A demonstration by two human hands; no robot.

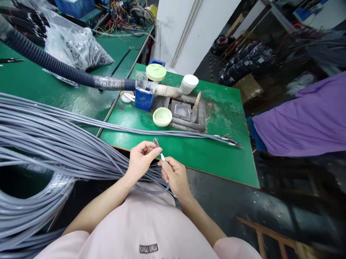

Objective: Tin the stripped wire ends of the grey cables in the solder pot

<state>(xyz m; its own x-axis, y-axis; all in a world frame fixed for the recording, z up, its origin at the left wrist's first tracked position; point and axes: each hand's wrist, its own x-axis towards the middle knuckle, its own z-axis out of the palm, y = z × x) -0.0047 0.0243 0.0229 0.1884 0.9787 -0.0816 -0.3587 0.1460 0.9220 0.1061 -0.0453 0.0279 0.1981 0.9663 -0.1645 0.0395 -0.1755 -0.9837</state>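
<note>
My left hand (pixel 144 155) pinches the thin coloured wires (pixel 156 142) that fan out of a grey cable's end. Just below it, my right hand (pixel 175 175) grips the same grey cable (pixel 160 191) near a white sleeve (pixel 162 157) at the end of its jacket. From there the cable loops down in front of my body. Beyond my hands, several more grey cables (pixel 173 133) stretch across the green table (pixel 191 159), their stripped wire ends (pixel 231 140) lying at the right.
Large coils of grey cable (pixel 47 135) fill the left. A square solder pot (pixel 182 110) sits in the table beneath a hose nozzle (pixel 168 90). Around it stand a pale green dish (pixel 162 116), a white tub (pixel 189 83) and a blue box (pixel 143 98). A person's purple garment (pixel 310 116) shows at right.
</note>
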